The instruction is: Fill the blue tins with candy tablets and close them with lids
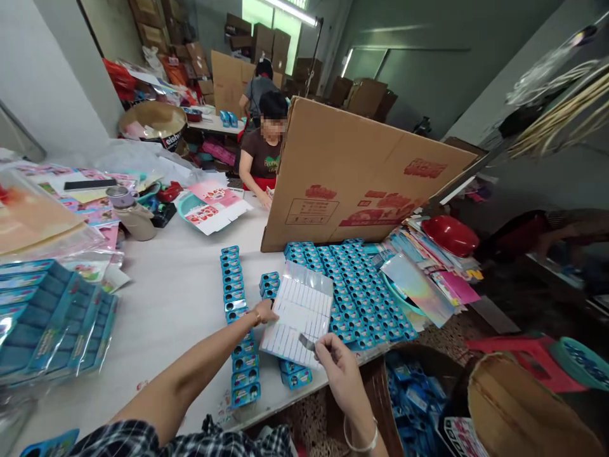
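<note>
A flat white pack in clear plastic (297,311), marked with rows of narrow panels, lies tilted over the small blue boxes. My left hand (265,311) is closed on its left edge, fingers partly hidden. At its lower right, my right hand (337,362) pinches a small grey strip (307,343) between thumb and fingertips, over the pack's surface. A long column of blue boxes (245,362) runs beside my left forearm. Many more blue boxes (366,298) stand in close rows to the right of the pack.
A large cardboard carton (361,171) stands behind the box rows. Plastic-wrapped blue boxes (52,324) sit at the left on the white table (166,304). A person (259,152) works across the table, another farther back. An open bin of blue packets (416,400) is below right.
</note>
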